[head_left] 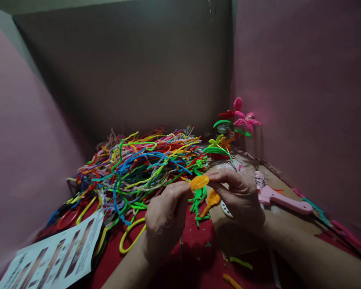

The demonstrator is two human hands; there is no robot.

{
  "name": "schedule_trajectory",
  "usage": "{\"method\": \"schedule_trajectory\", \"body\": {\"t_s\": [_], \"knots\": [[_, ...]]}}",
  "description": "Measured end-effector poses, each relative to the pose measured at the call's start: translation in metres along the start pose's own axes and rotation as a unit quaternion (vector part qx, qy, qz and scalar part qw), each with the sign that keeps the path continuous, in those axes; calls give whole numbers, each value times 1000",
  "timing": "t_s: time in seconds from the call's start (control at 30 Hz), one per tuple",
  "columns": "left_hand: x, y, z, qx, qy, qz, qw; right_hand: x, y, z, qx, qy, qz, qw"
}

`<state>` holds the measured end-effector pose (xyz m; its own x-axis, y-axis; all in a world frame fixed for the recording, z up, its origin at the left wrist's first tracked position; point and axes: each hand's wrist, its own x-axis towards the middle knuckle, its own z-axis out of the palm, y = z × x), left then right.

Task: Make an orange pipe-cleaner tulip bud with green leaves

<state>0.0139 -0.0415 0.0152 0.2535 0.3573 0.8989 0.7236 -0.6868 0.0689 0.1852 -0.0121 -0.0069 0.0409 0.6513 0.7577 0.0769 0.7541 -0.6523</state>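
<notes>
Between my two hands is an orange pipe-cleaner petal (199, 182), held up over the red cloth. My left hand (168, 212) is closed, with its fingertips pinching the petal's left end. At the opposite end, my right hand (239, 192) pinches it with thumb and fingers. Just below lies a second orange pipe-cleaner petal (212, 199), partly beside my right hand. Short green pipe-cleaner pieces (198, 200) lie on the cloth behind the held petal.
A big heap of coloured pipe cleaners (147, 160) fills the back left. Pipe-cleaner flowers (246, 119) stand at the back right. A pink glue gun (284, 200) rests on cardboard (237, 237). Yellow-handled scissors (124, 241) and a printed sheet (54, 257) lie at left. Walls enclose the sides.
</notes>
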Motion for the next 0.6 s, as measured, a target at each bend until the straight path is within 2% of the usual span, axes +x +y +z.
{"method": "schedule_trajectory", "body": {"t_s": [0.1, 0.2, 0.3, 0.4, 0.5, 0.6], "knots": [[-2, 1, 3, 11, 24, -10, 1000, -1, -3, 0, 5, -3, 16, 1000], [-6, 0, 5, -3, 27, 7, 1000, 0, -4, 1, 39, 12, 70, 997], [-6, -1, 5, -76, 14, 4, 997, 2, -1, 2, 84, 25, 134, 987], [-3, 0, 3, -144, 27, -49, 988, 5, 2, 2, 101, 31, 167, 980], [1, 0, 1, -104, 19, -78, 991, 4, 3, 2, 70, 33, 142, 987], [4, -2, 1, -34, -16, -45, 998, 0, 2, 1, 14, 24, 91, 995]]}}
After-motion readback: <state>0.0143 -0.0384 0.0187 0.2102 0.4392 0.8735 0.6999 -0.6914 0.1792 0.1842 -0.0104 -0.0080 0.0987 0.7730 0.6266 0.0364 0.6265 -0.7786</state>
